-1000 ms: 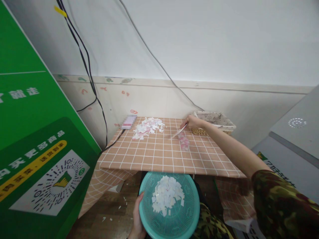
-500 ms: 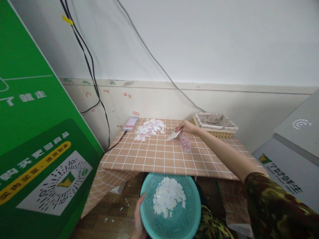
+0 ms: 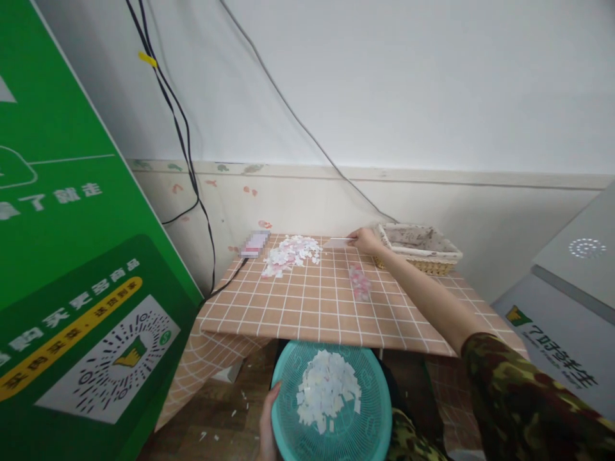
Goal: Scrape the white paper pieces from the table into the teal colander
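Note:
My left hand (image 3: pixel 269 419) grips the left rim of a teal plastic colander (image 3: pixel 377 416) below the table's front edge. Small white paper scraps (image 3: pixel 327 389) lie heaped inside it. Stretched out over the back of the table, my right hand (image 3: pixel 366 242) pinches a flat white card (image 3: pixel 337 243) that points left. The card's tip is close to the right side of a loose pile of white and pinkish paper scraps (image 3: pixel 292 253). Nearer to me lies a clear strip with pink patterning (image 3: pixel 360 283), apart from my hand.
A lined wicker basket (image 3: pixel 420 259) stands right of my right hand. A blurred-out flat device (image 3: pixel 255 244) with a black cable lies at the back left of the checked tablecloth (image 3: pixel 288 314). A green panel (image 3: pixel 96 269) rises at left, a white cabinet (image 3: pixel 552 333) at right.
My right hand has moved the card back toward the wall, away from the pink strip, and tilted it. The colander stays in my left hand. The view has shifted slightly.

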`<act>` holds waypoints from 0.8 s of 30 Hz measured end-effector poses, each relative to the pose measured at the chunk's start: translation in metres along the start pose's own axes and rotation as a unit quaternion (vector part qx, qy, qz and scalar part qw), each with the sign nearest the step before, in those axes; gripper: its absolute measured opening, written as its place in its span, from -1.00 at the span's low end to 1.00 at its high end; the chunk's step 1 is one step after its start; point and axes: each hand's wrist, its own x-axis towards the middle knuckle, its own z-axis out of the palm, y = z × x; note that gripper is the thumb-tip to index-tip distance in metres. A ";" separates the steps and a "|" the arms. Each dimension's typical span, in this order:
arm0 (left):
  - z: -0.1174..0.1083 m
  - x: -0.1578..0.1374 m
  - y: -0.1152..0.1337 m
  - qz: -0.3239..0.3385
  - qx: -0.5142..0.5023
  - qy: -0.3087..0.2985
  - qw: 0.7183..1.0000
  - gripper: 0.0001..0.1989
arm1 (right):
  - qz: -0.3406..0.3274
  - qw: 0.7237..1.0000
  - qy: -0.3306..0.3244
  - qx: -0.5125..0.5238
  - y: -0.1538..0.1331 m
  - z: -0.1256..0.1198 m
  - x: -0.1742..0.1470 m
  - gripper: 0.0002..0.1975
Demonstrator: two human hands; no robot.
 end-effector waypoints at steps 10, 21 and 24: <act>-0.003 0.013 0.003 0.051 0.029 0.080 0.995 -0.91 | -0.008 1.000 -0.021 -0.004 -0.012 0.017 0.019 -0.71; -0.003 0.007 0.001 -0.019 -0.025 0.007 0.999 -0.80 | -0.033 0.998 -0.050 0.026 -0.020 0.006 0.019 -0.69; 0.001 0.000 0.003 -0.028 -0.019 0.008 0.999 -0.81 | -0.049 0.997 -0.051 0.027 -0.022 0.005 0.014 -0.70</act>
